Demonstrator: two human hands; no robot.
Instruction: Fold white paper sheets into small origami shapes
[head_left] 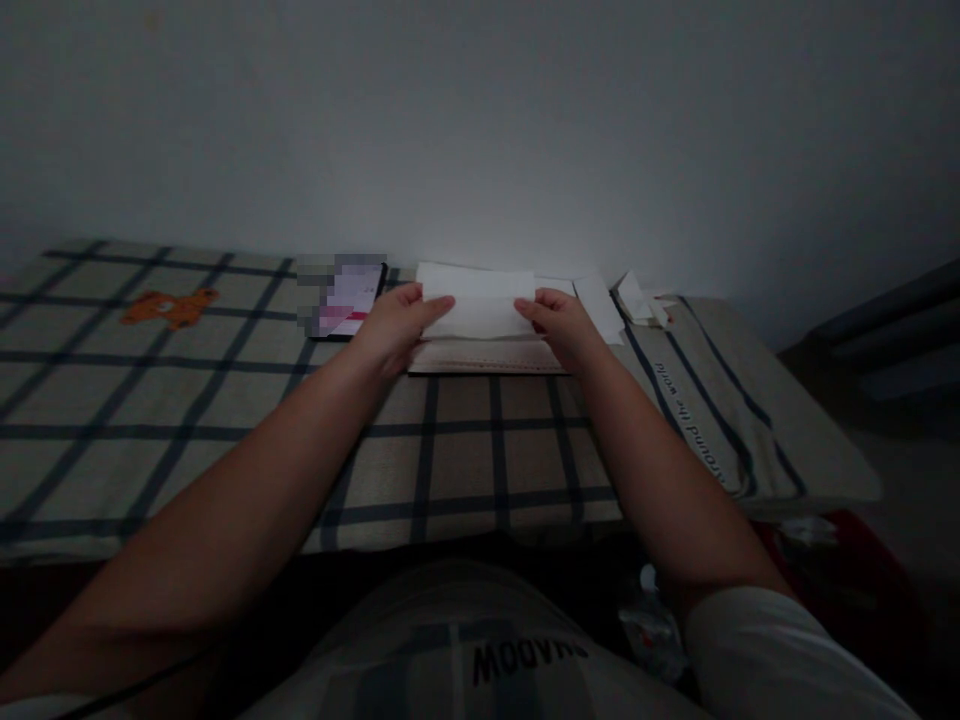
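Note:
A sheet of white paper (480, 305) with a crease across it is held up between my two hands. My left hand (397, 325) pinches its left edge, thumb on the front face. On the right edge, my right hand (561, 322) grips it the same way; the fingers behind the paper are hidden. Under the sheet lies a flat pale pad or book (487, 358) with a dark lower edge. More white paper (600, 305) spreads out beside my right hand.
A phone (349, 300) with a lit screen lies left of my left hand. An orange animal-shaped piece (171, 308) sits farther left on the checked tablecloth (247, 400). Crumpled paper (641, 300) is at the right. Below stand a clear plastic bottle (651, 630) and a red container (862, 570).

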